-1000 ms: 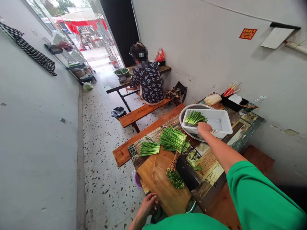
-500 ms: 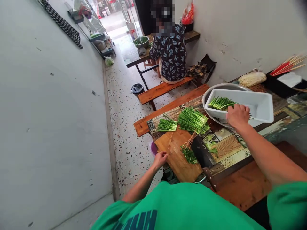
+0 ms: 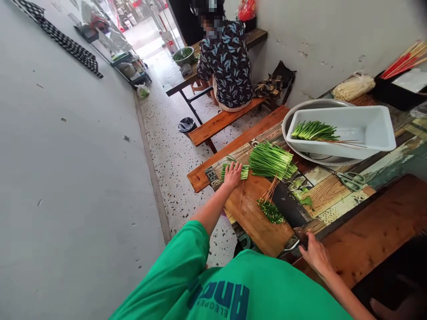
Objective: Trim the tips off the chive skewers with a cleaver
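My left hand [image 3: 232, 175] lies over a small bundle of chives [image 3: 245, 172] at the far left end of the wooden cutting board [image 3: 247, 213], fingers spread and resting on it. My right hand [image 3: 315, 253] is closed around the handle of a wide dark knife [image 3: 292, 204], which lies flat along the board's right side. A thin skewer [image 3: 241, 193] lies on the board below the small bundle. Beyond it sits a larger pile of chives [image 3: 271, 161]. Several skewers [image 3: 271, 189] and a heap of chopped chive ends [image 3: 271, 211] lie beside the blade.
A white tub [image 3: 376, 129] with skewered chives [image 3: 315, 130] rests on a metal basin [image 3: 287, 120]. Green-handled scissors [image 3: 353, 180] lie near it. Wooden benches [image 3: 227, 122] stand beyond the table; a person [image 3: 230, 66] sits with their back to me. A wall [image 3: 66, 178] is at left.
My right hand has left the tub, where skewered chives now lie, and moved down to the knife handle. My left hand has moved from the board's edge up onto the small chive bundle.
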